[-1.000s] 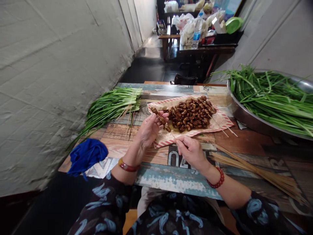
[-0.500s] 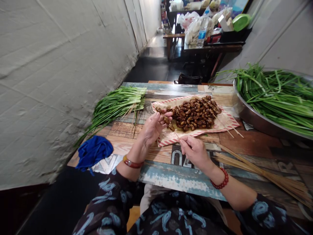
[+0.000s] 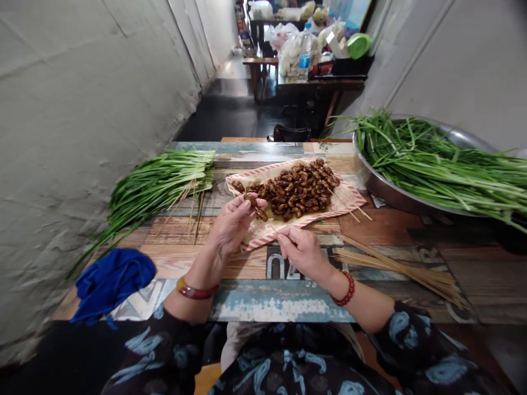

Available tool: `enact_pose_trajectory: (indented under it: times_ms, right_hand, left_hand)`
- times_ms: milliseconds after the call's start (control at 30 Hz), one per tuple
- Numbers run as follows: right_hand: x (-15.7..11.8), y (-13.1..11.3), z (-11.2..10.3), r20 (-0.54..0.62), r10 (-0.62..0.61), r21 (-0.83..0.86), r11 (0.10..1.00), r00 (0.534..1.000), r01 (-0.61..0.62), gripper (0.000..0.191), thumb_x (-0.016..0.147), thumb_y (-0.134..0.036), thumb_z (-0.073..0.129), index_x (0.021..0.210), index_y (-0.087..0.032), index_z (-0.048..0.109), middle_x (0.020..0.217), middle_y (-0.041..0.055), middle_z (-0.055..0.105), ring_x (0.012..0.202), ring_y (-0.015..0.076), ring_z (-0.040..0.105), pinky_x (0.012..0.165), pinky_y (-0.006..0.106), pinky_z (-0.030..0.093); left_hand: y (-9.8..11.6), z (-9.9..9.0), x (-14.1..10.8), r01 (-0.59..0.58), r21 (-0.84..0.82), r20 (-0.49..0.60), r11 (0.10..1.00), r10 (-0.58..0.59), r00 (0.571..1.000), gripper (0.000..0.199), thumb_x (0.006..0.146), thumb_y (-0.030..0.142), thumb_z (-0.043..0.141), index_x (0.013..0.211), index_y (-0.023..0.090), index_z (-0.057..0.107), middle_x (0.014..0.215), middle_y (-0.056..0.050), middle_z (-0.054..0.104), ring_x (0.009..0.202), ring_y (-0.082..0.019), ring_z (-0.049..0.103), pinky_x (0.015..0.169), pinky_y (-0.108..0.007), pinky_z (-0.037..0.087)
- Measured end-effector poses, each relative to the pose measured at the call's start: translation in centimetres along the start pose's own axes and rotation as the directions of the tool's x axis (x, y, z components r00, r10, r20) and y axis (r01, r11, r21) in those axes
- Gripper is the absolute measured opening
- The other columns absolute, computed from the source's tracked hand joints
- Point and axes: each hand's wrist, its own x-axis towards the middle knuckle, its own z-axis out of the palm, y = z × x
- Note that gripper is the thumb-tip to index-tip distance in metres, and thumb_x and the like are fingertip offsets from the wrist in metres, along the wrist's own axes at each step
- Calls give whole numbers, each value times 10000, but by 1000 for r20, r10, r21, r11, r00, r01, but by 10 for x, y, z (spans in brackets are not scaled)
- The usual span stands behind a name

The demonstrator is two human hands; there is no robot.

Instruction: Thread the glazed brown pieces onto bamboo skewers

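My left hand [image 3: 234,224] pinches a shiny brown silkworm pupa [image 3: 250,198] between thumb and fingers. Another skewered pupa [image 3: 261,214] sits just below it. With closed fingertips, my right hand [image 3: 303,251] grips the bare lower end of the thin bamboo skewer [image 3: 272,227], which points up and left toward the left hand. Behind both hands lies a heap of brown pupae [image 3: 302,189] on a paper sheet [image 3: 349,198] with a red-striped border. Two skewer ends stick out from the heap's right side. The skewer's tip is hidden by the left fingers.
Left of the paper lie green chives [image 3: 158,184] with several skewers across their cut ends. A blue cloth [image 3: 113,282] rests at the table's left corner. Loose bamboo skewers [image 3: 405,270] lie at right, before a metal basin [image 3: 382,189] of chives. A wall runs along the left.
The view has turned right, shifting everything leftward in it. My left fingers, more spread before, have closed onto a pupa. The right hand keeps its grip on the skewer.
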Motion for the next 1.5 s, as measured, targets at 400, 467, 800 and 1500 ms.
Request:
enact_pose_trajectory:
  times_ms: [400, 467, 800, 1500]
  right_hand:
    - [14, 10, -25, -260, -35, -164, 986, 965, -9, 224, 940, -318, 473, 862, -200, 646, 569, -26, 611, 542, 126, 579, 581, 226, 442]
    - [17, 13, -38, -341, -85, -266, 964, 936, -10, 235, 943, -319, 469, 864, -201, 655, 587, -13, 621, 602, 145, 606, 628, 236, 449]
    - [30, 31, -136, -408, -61, -722, 632, 911, -281, 260, 925, -331, 478, 905, -205, 704, 852, 59, 725, 713, 188, 621, 608, 264, 371]
    - [20, 33, -154, -269, -205, -757, 649, 941, -75, 289, 932, -352, 482, 925, -166, 704, 869, 76, 683, 771, 194, 600, 712, 299, 442]
  left_hand:
    - [3, 0, 0, 34, 52, -30, 998, -32, 999, 459, 763, 369, 741, 1153, 168, 608, 1033, -106, 721, 858, -171, 685, 854, -323, 526]
    - [5, -1, 0, 35, 51, -53, 998, -33, 998, 428, 772, 349, 731, 1133, 152, 613, 982, -97, 726, 819, -161, 685, 832, -308, 533]
    - [9, -5, 2, 25, -9, -76, 1000, -26, 997, 302, 813, 291, 677, 1062, 125, 632, 854, -67, 704, 705, -124, 655, 707, -245, 544]
    - [12, -6, -1, -27, -50, -66, 998, 24, 998, 266, 815, 284, 666, 1013, 106, 643, 773, -51, 685, 675, -108, 642, 673, -223, 533]
